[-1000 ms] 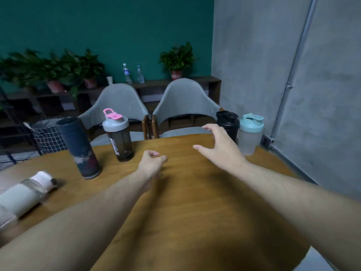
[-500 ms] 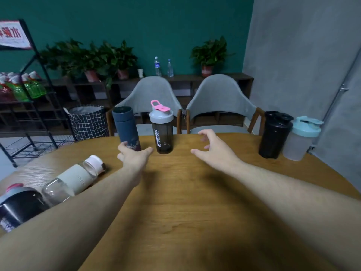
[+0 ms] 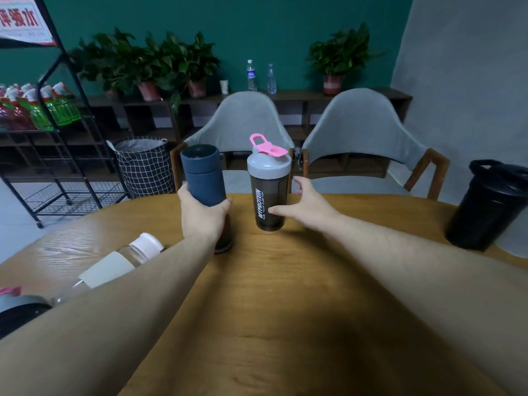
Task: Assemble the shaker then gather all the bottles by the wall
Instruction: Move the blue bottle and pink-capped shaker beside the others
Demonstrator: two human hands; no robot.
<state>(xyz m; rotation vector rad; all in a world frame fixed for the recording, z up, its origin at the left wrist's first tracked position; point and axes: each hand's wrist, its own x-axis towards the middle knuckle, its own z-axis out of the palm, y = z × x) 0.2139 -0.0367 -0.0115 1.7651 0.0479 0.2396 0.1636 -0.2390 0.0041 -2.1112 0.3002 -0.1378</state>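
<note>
My left hand point(image 3: 203, 217) is wrapped around the lower body of a dark blue flask point(image 3: 202, 175) that stands on the wooden table point(image 3: 285, 295). Just right of it stands a smoky shaker point(image 3: 268, 190) with a grey lid and pink flip cap. My right hand point(image 3: 307, 205) is open, with its fingers spread on the shaker's right side and the thumb near its front. A black shaker point(image 3: 488, 207) stands at the table's right edge. A clear bottle with a white sleeve and cap point(image 3: 114, 267) lies on its side at the left. Another dark bottle with a pink cap point(image 3: 17, 304) lies at the far left edge.
Two grey chairs point(image 3: 245, 121) point(image 3: 363, 127) stand behind the table's far edge. A grey concrete wall point(image 3: 468, 81) runs along the right. A black wire rack point(image 3: 45, 115) with spray bottles and a checked basket point(image 3: 143, 164) stand at the left.
The view has swung left. My left hand has closed around the blue flask, and my right hand has reached up beside the pink-capped shaker. The teal-lidded shaker has left the frame.
</note>
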